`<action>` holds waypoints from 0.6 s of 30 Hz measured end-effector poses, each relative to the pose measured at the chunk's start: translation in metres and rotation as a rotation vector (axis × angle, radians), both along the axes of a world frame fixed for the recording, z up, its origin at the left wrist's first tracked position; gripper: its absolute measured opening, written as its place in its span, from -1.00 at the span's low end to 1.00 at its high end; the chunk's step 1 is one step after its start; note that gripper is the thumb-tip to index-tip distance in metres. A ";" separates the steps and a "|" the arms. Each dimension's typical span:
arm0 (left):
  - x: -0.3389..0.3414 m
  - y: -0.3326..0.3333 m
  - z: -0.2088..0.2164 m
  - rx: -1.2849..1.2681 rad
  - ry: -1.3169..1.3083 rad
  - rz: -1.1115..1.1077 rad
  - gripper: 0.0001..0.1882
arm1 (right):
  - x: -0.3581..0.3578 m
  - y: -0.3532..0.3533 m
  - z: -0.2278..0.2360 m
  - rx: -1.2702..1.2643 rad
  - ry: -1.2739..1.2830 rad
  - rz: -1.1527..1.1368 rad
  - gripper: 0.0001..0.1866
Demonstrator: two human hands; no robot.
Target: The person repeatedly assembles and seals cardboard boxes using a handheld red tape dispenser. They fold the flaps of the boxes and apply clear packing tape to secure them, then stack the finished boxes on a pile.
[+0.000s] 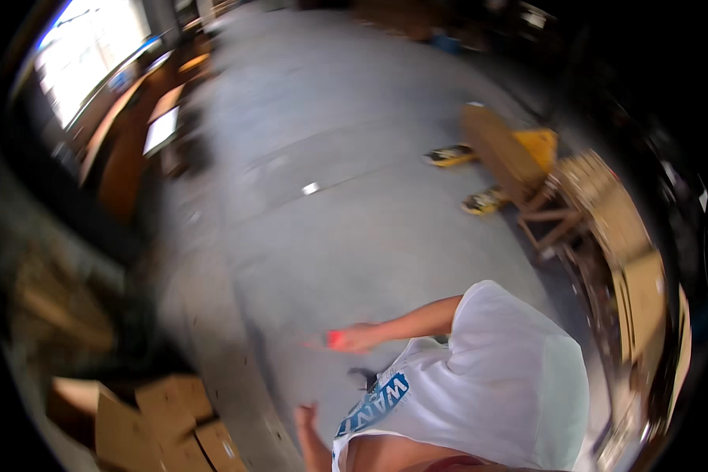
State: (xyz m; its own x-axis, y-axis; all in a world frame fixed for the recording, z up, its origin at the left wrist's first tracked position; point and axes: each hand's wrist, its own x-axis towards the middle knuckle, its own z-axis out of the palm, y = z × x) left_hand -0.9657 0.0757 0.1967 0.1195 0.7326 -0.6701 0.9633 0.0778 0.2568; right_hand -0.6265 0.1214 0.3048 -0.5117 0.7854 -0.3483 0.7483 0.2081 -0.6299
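My right hand (359, 338) reaches across in front of my white shirt (511, 370), its fingers closed around a small bright red thing (336, 340). Motion blur hides what kind of thing it is. Lower down, my left hand (307, 414) hangs near the bottom edge above the grey floor. Its fingers are smeared, and I see no object in it. Both hands are apart from the boxes and furniture around.
To the right stands a yellow pallet truck (536, 149) with a long brown box (499, 145) across its forks. Stacked cardboard (641, 303) lines the right side. Open cardboard boxes (134, 429) sit at lower left. A small white scrap (311, 188) lies on the floor.
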 end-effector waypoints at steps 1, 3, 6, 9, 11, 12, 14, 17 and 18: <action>0.054 -0.016 -0.018 -0.025 -0.151 -0.122 -0.25 | 0.080 -0.055 -0.019 -0.112 -0.131 -0.079 -0.81; 0.150 -0.056 -0.028 -0.191 -0.281 -0.398 -0.30 | 0.245 -0.186 -0.018 -0.218 -0.260 -0.417 -0.82; 0.232 -0.064 -0.022 -0.254 -0.326 -0.693 -0.38 | 0.382 -0.363 0.070 -0.508 -0.030 -1.324 -0.79; 0.296 -0.022 -0.001 -0.137 -0.286 -0.909 -0.44 | 0.396 -0.504 0.118 -0.276 -0.100 -1.939 -0.69; 0.359 -0.018 0.020 -0.116 -0.239 -0.985 -0.44 | 0.371 -0.623 0.104 -0.217 -0.110 -2.187 -0.69; 0.401 -0.033 0.053 -0.160 -0.199 -1.023 -0.40 | 0.338 -0.685 0.087 -0.277 -0.125 -2.274 -0.70; 0.462 -0.045 0.060 0.085 -0.144 -1.197 -0.34 | 0.284 -0.746 0.041 -0.396 -0.076 -2.264 -0.70; 0.582 -0.105 0.071 0.021 -0.075 -1.074 -0.39 | 0.221 -0.794 -0.017 -0.610 -0.014 -1.975 -0.70; 0.611 -0.130 0.074 -0.044 -0.192 -1.108 -0.44 | 0.193 -0.798 -0.028 -0.629 0.025 -1.891 -0.70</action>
